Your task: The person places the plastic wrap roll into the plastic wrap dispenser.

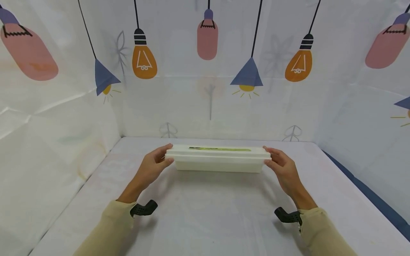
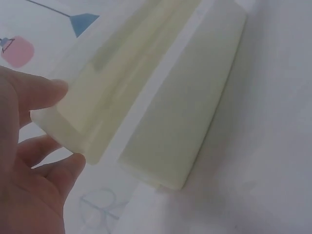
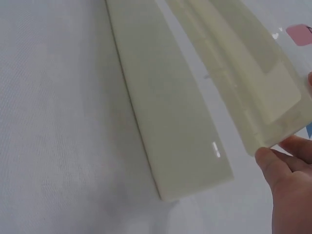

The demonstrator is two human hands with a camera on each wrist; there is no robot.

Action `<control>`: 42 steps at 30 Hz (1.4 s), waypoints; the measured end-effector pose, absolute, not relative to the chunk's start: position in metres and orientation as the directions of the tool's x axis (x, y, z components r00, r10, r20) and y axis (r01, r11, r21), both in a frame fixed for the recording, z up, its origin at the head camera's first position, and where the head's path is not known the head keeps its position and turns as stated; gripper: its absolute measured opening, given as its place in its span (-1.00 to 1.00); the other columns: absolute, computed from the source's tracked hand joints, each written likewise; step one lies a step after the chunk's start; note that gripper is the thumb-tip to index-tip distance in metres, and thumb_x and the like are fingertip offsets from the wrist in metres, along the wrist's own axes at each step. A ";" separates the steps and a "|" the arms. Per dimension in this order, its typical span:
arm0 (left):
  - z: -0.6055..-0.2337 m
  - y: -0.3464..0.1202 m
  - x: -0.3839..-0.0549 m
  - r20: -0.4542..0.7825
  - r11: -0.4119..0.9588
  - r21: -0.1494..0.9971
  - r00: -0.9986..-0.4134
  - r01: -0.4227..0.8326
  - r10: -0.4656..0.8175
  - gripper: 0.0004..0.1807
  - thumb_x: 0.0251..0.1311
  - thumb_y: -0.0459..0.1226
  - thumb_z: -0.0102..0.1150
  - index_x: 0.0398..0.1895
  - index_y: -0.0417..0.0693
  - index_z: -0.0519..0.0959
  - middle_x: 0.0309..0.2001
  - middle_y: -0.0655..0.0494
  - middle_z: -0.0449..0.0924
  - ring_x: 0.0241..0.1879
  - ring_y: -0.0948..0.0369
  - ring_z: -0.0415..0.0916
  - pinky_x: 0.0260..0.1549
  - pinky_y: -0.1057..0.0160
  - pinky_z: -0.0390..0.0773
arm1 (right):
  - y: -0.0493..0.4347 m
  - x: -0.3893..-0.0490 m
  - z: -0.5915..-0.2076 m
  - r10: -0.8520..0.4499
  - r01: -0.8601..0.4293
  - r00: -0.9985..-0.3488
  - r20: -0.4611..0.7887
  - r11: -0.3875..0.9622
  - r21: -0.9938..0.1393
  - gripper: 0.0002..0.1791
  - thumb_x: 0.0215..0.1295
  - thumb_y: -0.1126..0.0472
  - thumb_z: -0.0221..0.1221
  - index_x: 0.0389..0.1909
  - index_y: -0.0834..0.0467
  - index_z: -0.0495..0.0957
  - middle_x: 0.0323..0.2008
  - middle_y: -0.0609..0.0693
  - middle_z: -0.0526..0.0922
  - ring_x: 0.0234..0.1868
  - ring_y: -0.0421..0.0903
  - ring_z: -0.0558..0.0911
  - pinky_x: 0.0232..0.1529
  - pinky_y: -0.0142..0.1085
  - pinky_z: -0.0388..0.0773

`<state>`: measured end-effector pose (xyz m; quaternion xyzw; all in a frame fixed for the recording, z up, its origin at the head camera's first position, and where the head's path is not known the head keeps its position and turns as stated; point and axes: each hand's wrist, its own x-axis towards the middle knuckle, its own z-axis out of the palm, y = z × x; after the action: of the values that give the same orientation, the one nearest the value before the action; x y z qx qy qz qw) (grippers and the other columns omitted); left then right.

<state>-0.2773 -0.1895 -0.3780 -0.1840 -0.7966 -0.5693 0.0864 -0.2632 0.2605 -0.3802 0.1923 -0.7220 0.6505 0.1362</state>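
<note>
A long, narrow cream-coloured box (image 1: pixel 218 166) sits on the white table, its long side facing me. Its lid (image 1: pixel 221 155), with a thin green-yellow strip (image 1: pixel 221 149) on top, is held level between both hands. My left hand (image 1: pixel 150 167) pinches the lid's left end, thumb at the near edge and fingers farther back. At the opposite end, my right hand (image 1: pixel 285 171) grips the lid the same way. Both wrist views show a gap between the lid (image 2: pixel 112 92) and the box base (image 3: pixel 165 112). The inside of the box is hidden.
White sheeting printed with hanging lamps (image 1: pixel 246 73) and bulbs (image 1: pixel 145 62) forms a wall behind and at both sides. The white tabletop (image 1: pixel 211 213) stretches in front of the box. A black wrist mount (image 1: pixel 144 208) is on each arm over the sleeves.
</note>
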 end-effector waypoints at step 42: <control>-0.392 -0.174 -0.292 0.411 0.425 0.795 -0.900 0.433 0.148 -0.49 0.30 -0.43 0.28 0.31 -0.23 0.48 0.47 0.07 0.24 0.43 0.18 0.22 0.24 0.24 0.41 | 0.269 -0.282 -0.392 -0.160 -0.441 -0.895 0.416 0.171 -0.881 -0.52 0.39 0.40 0.22 0.25 0.50 0.40 0.53 0.21 0.07 0.52 0.01 0.14 0.23 -0.57 0.31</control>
<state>-0.2922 -0.1743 -0.3922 -0.1744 -0.8323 -0.5071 0.1404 -0.2822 0.2687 -0.3919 0.1985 -0.7567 0.6123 0.1145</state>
